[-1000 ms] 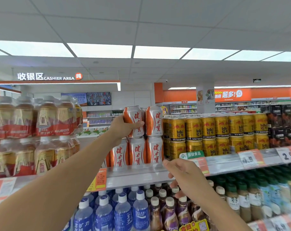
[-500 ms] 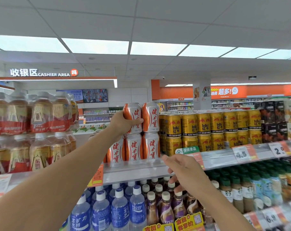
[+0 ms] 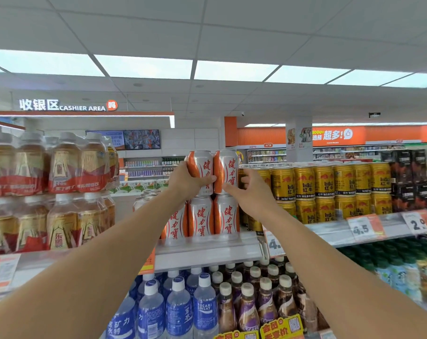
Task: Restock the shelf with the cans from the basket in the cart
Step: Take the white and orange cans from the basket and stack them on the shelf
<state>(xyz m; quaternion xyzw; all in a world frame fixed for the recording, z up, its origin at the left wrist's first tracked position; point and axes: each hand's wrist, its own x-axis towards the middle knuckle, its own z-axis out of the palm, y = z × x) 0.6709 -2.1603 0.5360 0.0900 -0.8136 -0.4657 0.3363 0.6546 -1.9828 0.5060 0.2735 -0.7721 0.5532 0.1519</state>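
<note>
sign [image 3: 62,106]: CASHIER AREA | gold cans [image 3: 305,184]: RedBull | blue bottle [image 3: 205,311]: POCARI SWEAT

Both hands [image 3: 188,183] [image 3: 252,192] grip stacked orange-and-silver cans [image 3: 226,171] on shelf [image 3: 207,253].

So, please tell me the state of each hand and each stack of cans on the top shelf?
Left hand: grip closed around the upper-left orange-and-white can.
Right hand: fingers curled on the upper-right orange-and-white can.
Both upper cans: upright, stacked on the lower orange-and-white cans.
Gold Red Bull cans: upright, stacked two high.
</note>
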